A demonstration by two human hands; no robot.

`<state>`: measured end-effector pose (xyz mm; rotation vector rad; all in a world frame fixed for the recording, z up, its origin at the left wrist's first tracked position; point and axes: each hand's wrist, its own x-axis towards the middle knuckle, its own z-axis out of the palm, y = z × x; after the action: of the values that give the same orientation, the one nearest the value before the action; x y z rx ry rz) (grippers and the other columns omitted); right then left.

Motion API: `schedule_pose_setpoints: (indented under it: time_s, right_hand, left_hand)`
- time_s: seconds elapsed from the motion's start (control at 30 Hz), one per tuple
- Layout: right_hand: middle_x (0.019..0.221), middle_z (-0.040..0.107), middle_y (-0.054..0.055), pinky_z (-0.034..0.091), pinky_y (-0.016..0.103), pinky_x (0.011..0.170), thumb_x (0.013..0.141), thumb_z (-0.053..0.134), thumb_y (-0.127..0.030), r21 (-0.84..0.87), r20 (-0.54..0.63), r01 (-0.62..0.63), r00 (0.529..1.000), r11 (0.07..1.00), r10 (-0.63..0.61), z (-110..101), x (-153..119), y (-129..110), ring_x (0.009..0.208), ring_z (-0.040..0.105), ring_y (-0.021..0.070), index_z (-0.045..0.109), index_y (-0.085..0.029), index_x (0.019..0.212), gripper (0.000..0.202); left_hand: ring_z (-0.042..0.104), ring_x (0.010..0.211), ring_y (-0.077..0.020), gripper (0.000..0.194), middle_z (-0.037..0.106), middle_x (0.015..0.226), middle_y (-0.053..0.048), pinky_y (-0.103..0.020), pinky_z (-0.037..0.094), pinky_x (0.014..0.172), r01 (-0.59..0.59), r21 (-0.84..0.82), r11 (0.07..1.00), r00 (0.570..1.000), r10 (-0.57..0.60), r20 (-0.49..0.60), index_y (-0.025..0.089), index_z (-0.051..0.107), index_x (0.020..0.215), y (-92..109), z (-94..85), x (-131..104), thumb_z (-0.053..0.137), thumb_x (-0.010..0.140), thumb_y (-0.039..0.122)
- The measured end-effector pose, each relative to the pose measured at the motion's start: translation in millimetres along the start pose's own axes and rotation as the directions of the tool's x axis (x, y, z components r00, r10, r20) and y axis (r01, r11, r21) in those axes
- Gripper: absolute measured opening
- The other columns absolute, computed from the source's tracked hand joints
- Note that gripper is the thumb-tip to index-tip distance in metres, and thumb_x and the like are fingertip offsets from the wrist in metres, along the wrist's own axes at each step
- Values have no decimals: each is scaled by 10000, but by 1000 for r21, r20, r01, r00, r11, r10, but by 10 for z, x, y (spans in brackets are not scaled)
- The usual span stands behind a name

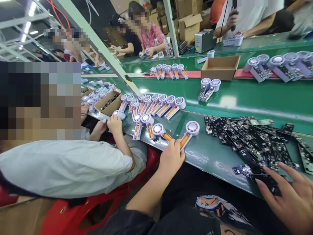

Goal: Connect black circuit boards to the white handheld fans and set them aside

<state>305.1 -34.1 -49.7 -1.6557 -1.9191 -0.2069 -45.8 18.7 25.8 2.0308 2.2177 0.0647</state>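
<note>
My left hand (pixel 172 157) is closed round the handle of a small white handheld fan (pixel 192 128). An orange part shows in the fan's opened handle, and its round head points away from me on the bench. Just left of it lies another fan (pixel 158 130) of the same kind. At the right, my right hand (pixel 290 195) has its fingers spread, with the tips at the near edge of a heap of black circuit boards (pixel 254 138). A dark board (pixel 267 184) lies under those fingers; whether they touch it, I cannot tell.
Several more opened fans (pixel 155 103) stand in rows to the left. A co-worker in a light shirt (pixel 66 166) sits close on my left. Across the green belt (pixel 232 98) are two fans (pixel 210 85) and a cardboard box (pixel 220 68). A sloping metal post (pixel 102 52) rises at upper left.
</note>
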Motion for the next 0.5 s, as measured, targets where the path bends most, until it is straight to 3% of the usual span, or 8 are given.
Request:
schedule_pose_setpoints:
  time_s: [0.13,0.23,0.37,0.43,0.5]
  right_hand:
    - [1452,529,45,450,648,977,877,583,-369,-6,-37,35,999,999,-36,-115,159,-169,1171,605,457,229,-578,1509,753]
    - [1391,572,31,473,611,950,870,593,-365,20,-65,41,997,999,-39,-121,192,-151,1129,630,423,250,-612,1485,747]
    - [1343,586,92,501,598,900,883,598,-318,-29,-76,124,989,992,-126,-96,145,-62,1074,646,409,280,-496,1532,744]
    - [1294,610,107,523,560,853,876,606,-321,-61,-96,179,978,982,-184,-87,125,-22,1019,667,386,403,-438,1483,650]
    - [1232,646,62,542,495,814,845,641,-349,-74,-127,199,970,977,-208,-92,190,-7,951,690,330,550,-452,1317,491]
  left_hand:
    - [682,913,-228,249,567,1125,-83,-311,549,722,-127,-53,991,990,130,59,198,582,1134,241,9,0,541,892,240]
    - [676,902,-212,200,562,1094,-73,-302,541,737,-155,-82,985,985,160,63,198,586,1083,237,2,-8,540,893,239]
    - [668,915,-217,128,571,1054,-74,-306,530,759,-102,-109,989,994,105,23,196,597,990,16,5,-50,555,872,219]
    - [667,911,-216,101,578,1034,-71,-303,524,765,-67,-129,989,998,66,-12,197,602,946,-149,4,-56,572,850,207]
    - [669,913,-213,86,586,1020,-68,-296,517,772,-43,-138,990,998,37,-47,198,606,923,-325,8,-32,567,846,202]
